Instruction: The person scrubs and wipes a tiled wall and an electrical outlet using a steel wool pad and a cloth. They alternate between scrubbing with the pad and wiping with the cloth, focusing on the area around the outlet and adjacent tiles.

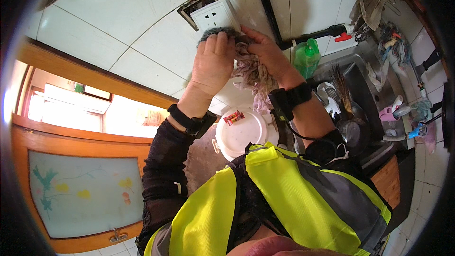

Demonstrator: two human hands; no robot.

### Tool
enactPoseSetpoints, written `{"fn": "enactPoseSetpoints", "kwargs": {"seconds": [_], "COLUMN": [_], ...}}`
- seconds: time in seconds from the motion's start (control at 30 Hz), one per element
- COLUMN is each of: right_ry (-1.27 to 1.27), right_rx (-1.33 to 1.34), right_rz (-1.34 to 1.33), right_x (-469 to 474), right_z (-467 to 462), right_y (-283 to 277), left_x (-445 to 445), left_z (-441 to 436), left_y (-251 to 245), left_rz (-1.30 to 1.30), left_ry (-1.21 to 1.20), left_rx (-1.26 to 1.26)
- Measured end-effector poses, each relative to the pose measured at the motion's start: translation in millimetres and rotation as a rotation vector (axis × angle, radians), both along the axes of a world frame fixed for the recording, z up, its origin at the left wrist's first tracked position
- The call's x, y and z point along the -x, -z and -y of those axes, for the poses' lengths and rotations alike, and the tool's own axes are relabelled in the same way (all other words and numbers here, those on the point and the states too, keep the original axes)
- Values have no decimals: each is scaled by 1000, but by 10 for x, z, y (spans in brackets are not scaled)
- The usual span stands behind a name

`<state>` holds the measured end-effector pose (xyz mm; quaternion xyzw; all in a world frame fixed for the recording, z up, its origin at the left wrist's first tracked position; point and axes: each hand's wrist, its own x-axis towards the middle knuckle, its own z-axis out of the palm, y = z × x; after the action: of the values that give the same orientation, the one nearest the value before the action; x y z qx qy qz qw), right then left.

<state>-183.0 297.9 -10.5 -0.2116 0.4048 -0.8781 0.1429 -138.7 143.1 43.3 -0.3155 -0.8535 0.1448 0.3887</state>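
Observation:
A white wall socket (213,17) sits tilted out from a dark, rough-edged wall opening (194,4), part of which is exposed. My left hand (215,60) presses a dark scouring pad, apparently steel wool (219,32), against the socket's lower face. Bent fingers cover much of that pad. At the socket's right side, my right hand (268,55) grips a crumpled, stained cloth rag (250,65), whose end hangs below the wrist. One right finger reaches the socket's edge. What lies behind the socket is hidden.
Below my hands stands a white lidded bucket (241,137) with red wrappers (233,117) on top. To the right are a green bottle (307,58), a black pipe with a red valve handle (343,37), and a metal sink (387,113) holding a pan and utensils. A wood-framed door (85,192) is at left.

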Motion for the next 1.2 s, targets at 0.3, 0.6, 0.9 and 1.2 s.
{"fn": "enactPoseSetpoints", "kwargs": {"seconds": [0.3,0.6,0.9,1.2], "right_ry": [-6,-100,-67,-71], "right_rx": [-191,-99,-282,-86], "right_rz": [-118,-36,-44,50], "right_x": [40,10,66,33], "right_z": [-40,-121,-142,1], "right_y": [-26,41,28,-52], "left_x": [-140,-214,-113,-78], "left_z": [235,-82,11,373], "left_y": [293,264,320,59], "left_rz": [119,182,136,19], "left_ry": [-140,-13,-182,-107], "left_rx": [-382,-606,-616,-671]}}
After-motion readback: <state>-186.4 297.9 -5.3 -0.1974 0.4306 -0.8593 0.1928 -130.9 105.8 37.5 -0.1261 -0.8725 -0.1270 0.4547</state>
